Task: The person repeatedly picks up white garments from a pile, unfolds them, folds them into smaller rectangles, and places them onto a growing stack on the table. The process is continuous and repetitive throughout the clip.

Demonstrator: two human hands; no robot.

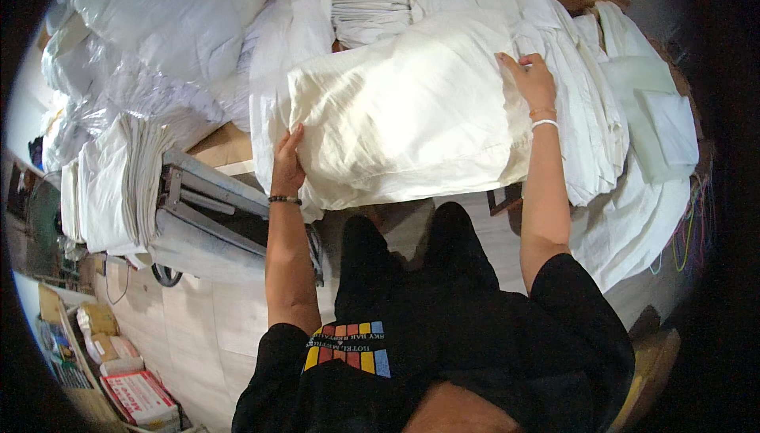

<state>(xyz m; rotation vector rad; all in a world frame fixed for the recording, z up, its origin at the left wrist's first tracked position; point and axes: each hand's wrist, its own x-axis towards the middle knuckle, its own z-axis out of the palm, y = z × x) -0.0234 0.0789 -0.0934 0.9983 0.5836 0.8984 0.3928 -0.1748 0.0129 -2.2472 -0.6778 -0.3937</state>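
A broad folded white cloth [392, 118] lies before me over the front of a white-covered work surface, its near edge above my knees. At its left edge is my left hand [289, 163], holding the cloth with the fingers pointing up along the fold. My right hand [533, 81] is at the far right edge, fingers bent and the thumb side against the cloth; the exact grip is partly hidden. Behind the cloth rises a stack of folded white fabric [371, 8]. More white cloth [582, 106] hangs in loose layers beside my right forearm.
Large clear plastic bags [160, 23] of white material fill the back left. Folded white cloths [116, 183] hang over the end of a metal-framed table [208, 201]. Pale translucent sheets [647, 118] lie at the right, and a printed carton [139, 397] sits low on the left.
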